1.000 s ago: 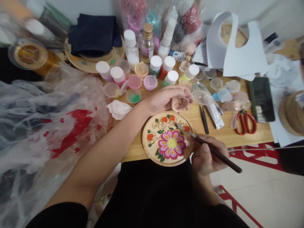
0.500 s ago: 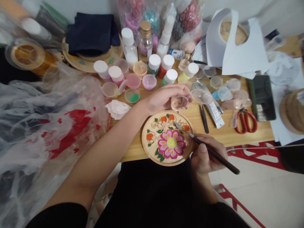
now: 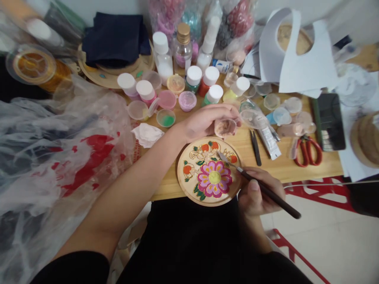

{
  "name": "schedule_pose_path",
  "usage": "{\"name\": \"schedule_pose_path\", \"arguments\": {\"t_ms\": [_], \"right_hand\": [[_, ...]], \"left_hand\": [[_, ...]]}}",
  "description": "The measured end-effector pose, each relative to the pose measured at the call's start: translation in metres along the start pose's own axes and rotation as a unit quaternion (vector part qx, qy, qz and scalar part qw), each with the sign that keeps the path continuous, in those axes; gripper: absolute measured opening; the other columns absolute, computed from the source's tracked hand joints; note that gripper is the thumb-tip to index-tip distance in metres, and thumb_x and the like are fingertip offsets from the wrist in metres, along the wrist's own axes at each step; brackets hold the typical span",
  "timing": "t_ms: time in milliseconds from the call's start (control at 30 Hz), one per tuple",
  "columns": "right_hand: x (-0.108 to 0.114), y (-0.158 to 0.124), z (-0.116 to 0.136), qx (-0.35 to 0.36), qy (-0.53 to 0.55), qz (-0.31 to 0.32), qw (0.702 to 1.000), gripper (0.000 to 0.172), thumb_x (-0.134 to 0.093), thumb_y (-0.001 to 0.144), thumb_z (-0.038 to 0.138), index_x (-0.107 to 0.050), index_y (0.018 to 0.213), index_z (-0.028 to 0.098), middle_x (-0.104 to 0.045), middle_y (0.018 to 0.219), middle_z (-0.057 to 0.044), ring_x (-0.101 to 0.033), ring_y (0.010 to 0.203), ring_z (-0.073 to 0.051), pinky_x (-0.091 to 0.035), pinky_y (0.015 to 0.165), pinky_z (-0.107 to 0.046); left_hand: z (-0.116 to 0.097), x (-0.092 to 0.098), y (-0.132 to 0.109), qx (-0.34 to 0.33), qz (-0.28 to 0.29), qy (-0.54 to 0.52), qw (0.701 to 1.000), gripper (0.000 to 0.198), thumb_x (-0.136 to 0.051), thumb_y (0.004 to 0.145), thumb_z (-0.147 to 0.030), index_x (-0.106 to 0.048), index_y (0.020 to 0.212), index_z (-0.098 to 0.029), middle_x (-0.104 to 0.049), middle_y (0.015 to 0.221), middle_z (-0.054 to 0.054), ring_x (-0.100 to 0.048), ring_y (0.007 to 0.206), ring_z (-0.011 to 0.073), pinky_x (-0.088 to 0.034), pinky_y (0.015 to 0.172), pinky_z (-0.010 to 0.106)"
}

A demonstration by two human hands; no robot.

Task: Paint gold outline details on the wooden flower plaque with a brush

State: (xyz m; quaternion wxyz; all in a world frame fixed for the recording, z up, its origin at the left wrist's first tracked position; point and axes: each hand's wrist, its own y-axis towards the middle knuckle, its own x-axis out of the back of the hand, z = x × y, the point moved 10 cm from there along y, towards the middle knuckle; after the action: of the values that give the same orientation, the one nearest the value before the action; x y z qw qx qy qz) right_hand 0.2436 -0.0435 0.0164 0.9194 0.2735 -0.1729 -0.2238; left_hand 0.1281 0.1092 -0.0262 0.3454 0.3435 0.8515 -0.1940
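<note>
At the table's front edge, right hand point(image 3: 260, 193): closed round the dark handle of a small spatula point(image 3: 274, 193), thumb on top; blade angled over the upper part of a round wooden board point(image 3: 182, 179), contact not discernible. Left hand point(image 3: 211, 118): beyond the board's far rim, fingers grasping a small cup point(image 3: 225, 128), its mouth tilted toward the person, pinkish matter inside; wrist passing just above the board's upper left rim. Board: one, painted with a pink flower point(image 3: 214, 178), orange fruits and green leaves; near rim jutting past the table edge over the lap. To its right, a strip of wooden table point(image 3: 296, 171) showing along the front edge, then black tweezers point(image 3: 255, 148), a white tube point(image 3: 269, 142) lying slantwise, red-handled cutters point(image 3: 308, 152), and a phone point(image 3: 329, 122) near the table's right end. To the left, crumpled tissue point(image 3: 147, 135) beside the forearm; beyond it, a shallow cup of green paint point(image 3: 166, 118). Behind the left hand, white-capped jars point(image 3: 194, 77) and open cups, closely set. Far left, clear plastic sheeting point(image 3: 97, 157) heaped alongside the forearm; behind it, a spool point(image 3: 34, 65) of amber wire.
</note>
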Motion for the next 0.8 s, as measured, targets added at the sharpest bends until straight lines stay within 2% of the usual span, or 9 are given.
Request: {"name": "schedule_pose_path", "arguments": {"t_ms": [367,800], "right_hand": [[-0.0037,0.0014,0.0048,0.023,-0.007,0.014,1.0,0.009,-0.064,0.085,0.022,-0.069,0.091,0.02,-0.069,0.075,-0.002,-0.068,0.069,-0.017,-0.055,0.06,-0.033],[-0.0054,0.0016,0.0063,0.025,-0.022,0.024,0.999,0.01,-0.063,0.085,0.024,-0.07,0.092,0.02,-0.069,0.074,-0.001,-0.068,0.067,-0.017,-0.056,0.058,-0.033]], "left_hand": [[-0.0012,-0.0003,-0.0004,0.004,-0.012,0.023,1.0,0.021,-0.048,0.089,-0.012,-0.06,0.072,-0.011,-0.066,0.067,-0.001,-0.062,0.059,0.0063,-0.048,0.062,0.022],[-0.0004,0.0006,-0.0002,-0.001,-0.008,0.004,1.0,0.02,-0.048,0.088,-0.012,-0.061,0.073,-0.01,-0.067,0.067,0.0,-0.063,0.06,0.0074,-0.048,0.061,0.022]]}}
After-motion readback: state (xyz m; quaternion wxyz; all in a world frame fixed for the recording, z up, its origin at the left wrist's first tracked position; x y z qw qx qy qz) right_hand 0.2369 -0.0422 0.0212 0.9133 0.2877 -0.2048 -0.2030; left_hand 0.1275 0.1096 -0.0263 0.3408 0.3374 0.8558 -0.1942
